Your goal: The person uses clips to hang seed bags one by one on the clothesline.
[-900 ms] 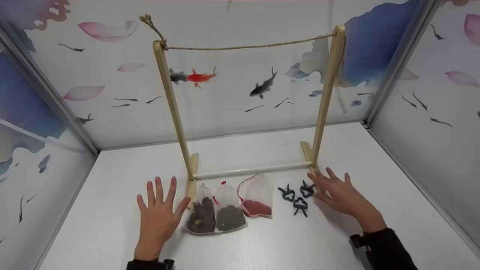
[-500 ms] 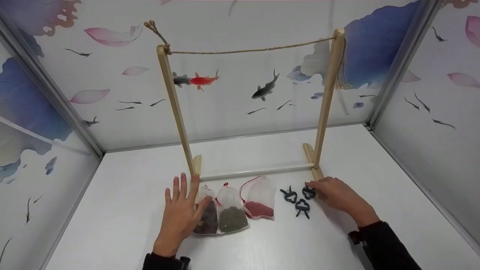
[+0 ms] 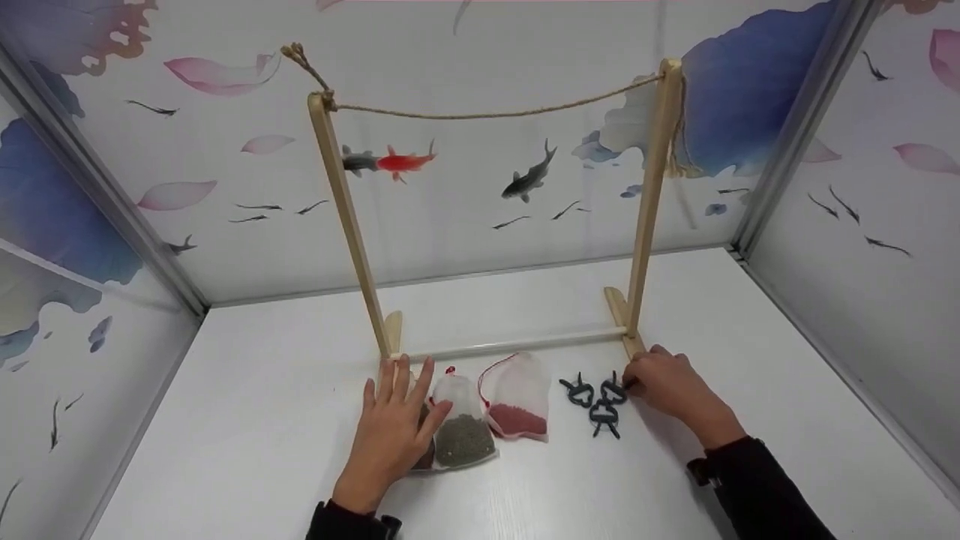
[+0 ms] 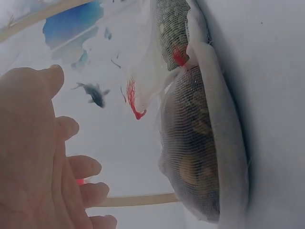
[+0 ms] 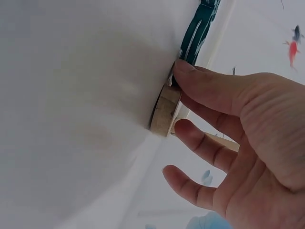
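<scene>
My left hand (image 3: 390,431) is spread with straight fingers above a mesh bag of dark brown pieces (image 4: 190,143), mostly covering it in the head view. The left wrist view shows a gap between that hand and the bag. Beside it lie a mesh bag of greenish grains (image 3: 465,439) and one of red grains (image 3: 517,417). At the right, my right hand (image 3: 679,386) pinches the end of a dark spring clip (image 5: 196,36) between thumb and forefinger; its other fingers are loosely bent. Two more clips, a left one (image 3: 579,393) and a front one (image 3: 604,415), lie close by.
Behind the bags stands a wooden frame (image 3: 348,225) with a sagging rope (image 3: 480,116) between its post tops and a pale crossbar (image 3: 510,345) low down. The frame's right foot (image 5: 166,109) is right beside my right hand. Printed panels (image 3: 465,247) enclose the white table (image 3: 225,405).
My left hand has moved right, from beside the bags to over the dark-filled one. My right hand's fingers have drawn together onto the right-hand clip. The rope sags a little more.
</scene>
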`<state>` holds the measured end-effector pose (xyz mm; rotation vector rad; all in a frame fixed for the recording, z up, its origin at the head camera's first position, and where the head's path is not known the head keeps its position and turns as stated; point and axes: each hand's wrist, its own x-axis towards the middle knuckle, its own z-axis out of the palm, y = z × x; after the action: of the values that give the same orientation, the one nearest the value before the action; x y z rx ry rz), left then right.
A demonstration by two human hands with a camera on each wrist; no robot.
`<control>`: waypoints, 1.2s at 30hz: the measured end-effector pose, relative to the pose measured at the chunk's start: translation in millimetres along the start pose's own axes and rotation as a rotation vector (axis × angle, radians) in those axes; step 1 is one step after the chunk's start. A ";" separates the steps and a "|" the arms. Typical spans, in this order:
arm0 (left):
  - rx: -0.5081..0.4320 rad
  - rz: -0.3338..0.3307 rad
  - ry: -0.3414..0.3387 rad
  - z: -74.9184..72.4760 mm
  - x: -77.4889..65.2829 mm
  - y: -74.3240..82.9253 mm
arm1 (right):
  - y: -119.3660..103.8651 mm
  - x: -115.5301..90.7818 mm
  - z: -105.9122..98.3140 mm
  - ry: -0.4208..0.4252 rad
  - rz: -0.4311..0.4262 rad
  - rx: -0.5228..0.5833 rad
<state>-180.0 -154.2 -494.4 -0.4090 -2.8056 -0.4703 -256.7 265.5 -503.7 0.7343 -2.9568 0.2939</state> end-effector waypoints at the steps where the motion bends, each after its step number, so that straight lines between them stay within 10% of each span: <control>1: -0.004 0.003 -0.007 1.2 2.5 0.8 | -0.3 1.1 0.7 0.001 0.011 -0.003; 15: -0.121 0.063 -0.058 -12.0 35.3 41.0 | -30.6 13.7 -15.7 0.223 0.000 0.066; 36: -0.281 0.324 0.197 5.4 49.9 97.4 | -97.6 1.6 -54.8 0.509 -0.268 0.172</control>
<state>-196.4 -52.4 -457.3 -0.8120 -2.4266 -0.7832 -210.4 191.3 -433.7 0.9040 -2.3465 0.6138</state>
